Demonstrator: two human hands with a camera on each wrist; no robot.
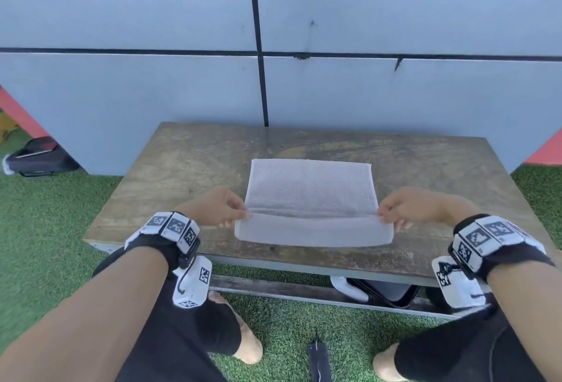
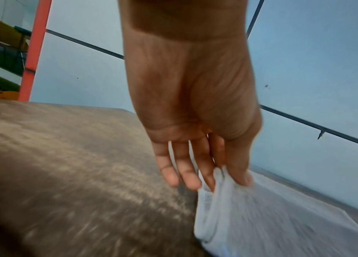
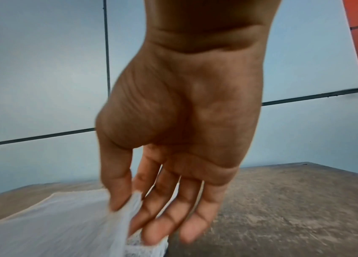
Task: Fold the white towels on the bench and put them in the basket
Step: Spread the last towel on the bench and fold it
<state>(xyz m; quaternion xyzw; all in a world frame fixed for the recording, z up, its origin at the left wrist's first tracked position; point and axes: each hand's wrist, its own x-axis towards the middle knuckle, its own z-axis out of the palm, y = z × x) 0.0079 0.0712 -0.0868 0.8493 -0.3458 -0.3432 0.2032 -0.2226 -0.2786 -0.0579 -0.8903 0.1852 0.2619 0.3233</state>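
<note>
Pale grey wall panels with dark seams stand behind a worn wooden tabletop, which sits on green artificial grass. One white towel lies flat near the middle of the tabletop, square to its edges. The towel's near edge has been lifted and turned over toward the far side, making a soft rolled band across its near part. The left hand pinches the left end of that lifted edge between thumb and fingers, and the right hand pinches the right end the same way; the wrist views show cloth caught between the thumb and the fingers of each hand, though both are blurred. No basket appears in any view, and no other towels can be seen. The step in hand looks like the first fold, carrying the near edge over to the far edge. To do it well, both hands should travel level and at the same pace, keep the edge lightly taut, and lay its corners on the far corners before letting go.
</note>
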